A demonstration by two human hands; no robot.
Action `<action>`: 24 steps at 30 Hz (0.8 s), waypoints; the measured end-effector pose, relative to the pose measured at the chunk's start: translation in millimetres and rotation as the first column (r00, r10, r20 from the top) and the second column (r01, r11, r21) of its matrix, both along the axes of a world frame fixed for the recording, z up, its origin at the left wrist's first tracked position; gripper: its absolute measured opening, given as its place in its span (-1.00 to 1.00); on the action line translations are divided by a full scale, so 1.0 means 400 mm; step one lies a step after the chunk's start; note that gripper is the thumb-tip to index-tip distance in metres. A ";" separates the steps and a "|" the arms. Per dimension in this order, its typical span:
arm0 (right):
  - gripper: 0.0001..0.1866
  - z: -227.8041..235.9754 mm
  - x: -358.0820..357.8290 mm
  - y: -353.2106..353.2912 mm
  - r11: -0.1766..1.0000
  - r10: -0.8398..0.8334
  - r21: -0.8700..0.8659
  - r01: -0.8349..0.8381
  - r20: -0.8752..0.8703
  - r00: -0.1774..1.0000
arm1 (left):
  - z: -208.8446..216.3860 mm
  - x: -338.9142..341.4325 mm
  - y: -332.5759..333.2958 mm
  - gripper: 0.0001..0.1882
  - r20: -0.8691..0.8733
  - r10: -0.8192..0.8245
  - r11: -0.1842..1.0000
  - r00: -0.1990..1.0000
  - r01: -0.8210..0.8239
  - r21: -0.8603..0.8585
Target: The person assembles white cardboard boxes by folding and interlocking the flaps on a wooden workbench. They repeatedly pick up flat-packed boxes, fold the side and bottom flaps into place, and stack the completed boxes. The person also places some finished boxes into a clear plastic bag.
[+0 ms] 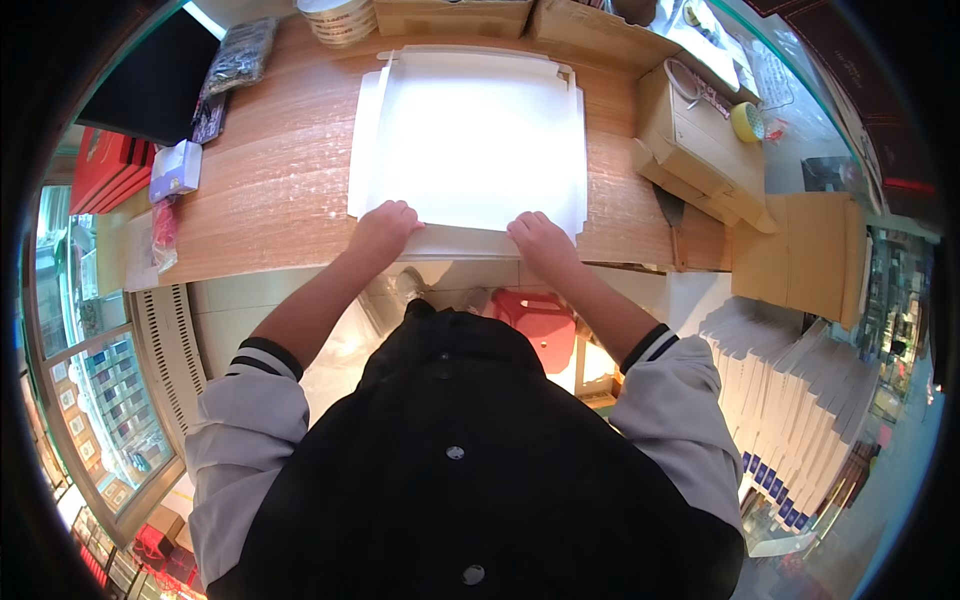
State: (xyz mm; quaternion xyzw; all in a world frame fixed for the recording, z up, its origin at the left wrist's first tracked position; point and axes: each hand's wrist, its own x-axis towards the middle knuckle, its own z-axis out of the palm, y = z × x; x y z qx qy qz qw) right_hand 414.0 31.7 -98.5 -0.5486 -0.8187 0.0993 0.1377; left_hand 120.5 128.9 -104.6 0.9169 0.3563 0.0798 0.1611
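A large white cardboard sheet [480,140] with raised edges and notched corners, like a shallow box blank, lies on the wooden table [270,170]. Its near flap [462,242] is bent along the table's front edge. My left hand [388,228] holds the flap's left end, fingers curled over the fold. At the other end of the same flap, my right hand [538,240] pinches the edge with bent fingers. Both thumbs are mostly hidden.
Rolls of tape [340,22] stand at the back. On the right are a brown cardboard box [695,130], a yellow tape roll [747,122] and a dark blade [668,205]. A small blue-white box [176,168] sits at left. Below the table is a red stool [535,320].
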 end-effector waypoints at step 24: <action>-0.79 -0.031 -0.028 0.048 0.911 -0.405 0.052 0.409 -0.067 0.912 | -0.047 0.064 -0.029 -0.72 0.182 0.348 0.933 0.920 -0.359 0.031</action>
